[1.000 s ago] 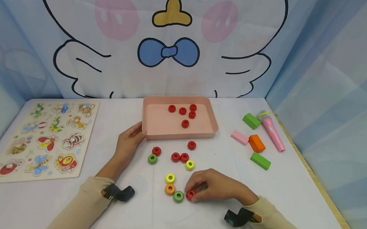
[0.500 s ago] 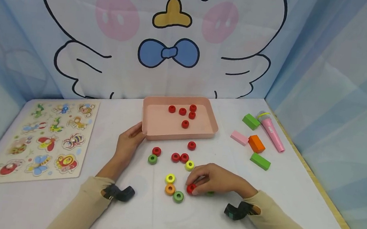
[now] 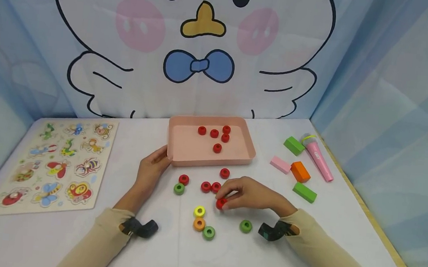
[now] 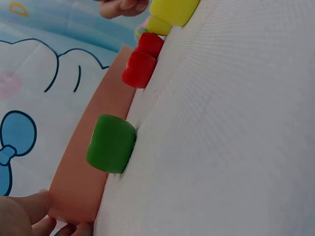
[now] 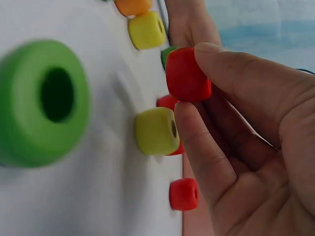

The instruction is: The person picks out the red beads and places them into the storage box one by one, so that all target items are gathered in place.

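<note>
The right hand (image 3: pixel 251 194) pinches a smooth, barrel-shaped red bead (image 5: pixel 187 76) between thumb and finger. The left hand (image 3: pixel 151 168), half curled, holds the pink tray (image 3: pixel 211 163) at its corner.

The head view looks forward and down from above the table (image 3: pixel 161 258), while the wrist views sit low, close and turned sideways, the left facing the tray (image 4: pixel 78 167), the right its right hand (image 5: pixel 256 160), both catching that tray.
</note>
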Available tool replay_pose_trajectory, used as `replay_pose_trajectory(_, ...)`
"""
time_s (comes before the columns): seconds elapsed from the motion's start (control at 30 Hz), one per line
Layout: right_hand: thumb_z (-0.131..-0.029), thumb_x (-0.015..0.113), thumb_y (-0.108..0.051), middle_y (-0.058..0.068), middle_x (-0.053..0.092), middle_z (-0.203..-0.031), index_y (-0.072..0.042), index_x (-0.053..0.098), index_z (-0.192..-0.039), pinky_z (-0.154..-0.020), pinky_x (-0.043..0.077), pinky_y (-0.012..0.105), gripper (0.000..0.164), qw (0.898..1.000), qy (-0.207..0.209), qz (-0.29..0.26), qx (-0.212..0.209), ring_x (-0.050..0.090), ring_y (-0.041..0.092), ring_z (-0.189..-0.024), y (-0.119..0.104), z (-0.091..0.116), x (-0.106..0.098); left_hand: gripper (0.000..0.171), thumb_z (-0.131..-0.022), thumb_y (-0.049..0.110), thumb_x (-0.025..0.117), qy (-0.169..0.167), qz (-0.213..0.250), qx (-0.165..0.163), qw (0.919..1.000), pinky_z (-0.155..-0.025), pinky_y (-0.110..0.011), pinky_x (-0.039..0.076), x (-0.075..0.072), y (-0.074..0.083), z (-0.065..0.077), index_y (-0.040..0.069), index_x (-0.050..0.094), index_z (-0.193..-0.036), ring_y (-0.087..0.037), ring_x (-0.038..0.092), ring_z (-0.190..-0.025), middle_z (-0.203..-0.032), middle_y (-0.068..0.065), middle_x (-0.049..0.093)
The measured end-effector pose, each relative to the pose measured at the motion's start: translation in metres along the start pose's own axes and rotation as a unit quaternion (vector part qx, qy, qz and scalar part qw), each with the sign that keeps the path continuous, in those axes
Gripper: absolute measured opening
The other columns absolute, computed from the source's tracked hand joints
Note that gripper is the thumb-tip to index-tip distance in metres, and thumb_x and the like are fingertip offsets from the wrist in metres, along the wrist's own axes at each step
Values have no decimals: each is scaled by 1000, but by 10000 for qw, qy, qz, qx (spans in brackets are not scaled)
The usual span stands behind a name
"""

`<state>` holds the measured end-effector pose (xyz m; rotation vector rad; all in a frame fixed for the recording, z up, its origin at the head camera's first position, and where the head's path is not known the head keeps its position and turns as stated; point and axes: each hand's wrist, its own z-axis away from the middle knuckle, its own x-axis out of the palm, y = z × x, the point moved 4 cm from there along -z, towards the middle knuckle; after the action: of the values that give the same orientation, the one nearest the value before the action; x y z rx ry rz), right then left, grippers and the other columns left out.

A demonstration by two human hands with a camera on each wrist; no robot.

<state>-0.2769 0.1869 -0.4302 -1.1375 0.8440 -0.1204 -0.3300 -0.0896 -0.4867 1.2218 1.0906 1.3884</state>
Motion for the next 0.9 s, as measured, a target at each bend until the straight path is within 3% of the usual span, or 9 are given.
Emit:
replay_pose_trajectory(0.33, -88, 76, -15, -5, 68, -109, -13, 73, -114, -89, 54, 29, 26, 9987, 245, 443, 44, 61, 17, -101, 2, -33, -26, 54, -97, 13, 64, -38, 50, -28, 10000, -103, -24, 44, 0, -1, 0, 10, 45, -148, -15, 45, -133, -148, -7, 46)
replay_pose_trajectory(0.67, -87, 77, -14, -4, 69, -105, -7, 72, -115, -87, 55, 28, 29, 9963, 450, 679, 282, 64, 16, -96, -9, -66, -50, 56, -96, 11, 64, -68, 84, 70, 9999, -103, -23, 43, 1, 0, -1, 7, 44, -148, -15, 44, -133, -149, -9, 45)
replay_pose_trajectory(0.9, -87, 77, -18, -8, 69, -104, -18, 74, -111, -87, 55, 27, 25, 9911, 672, 1083, 383, 61, 15, -101, -14, -90, -66, 56, -96, 14, 66, -29, 28, 52, 10000, -103, -24, 44, -1, -2, -2, 9, 46, -147, -15, 45, -133, -148, -7, 46)
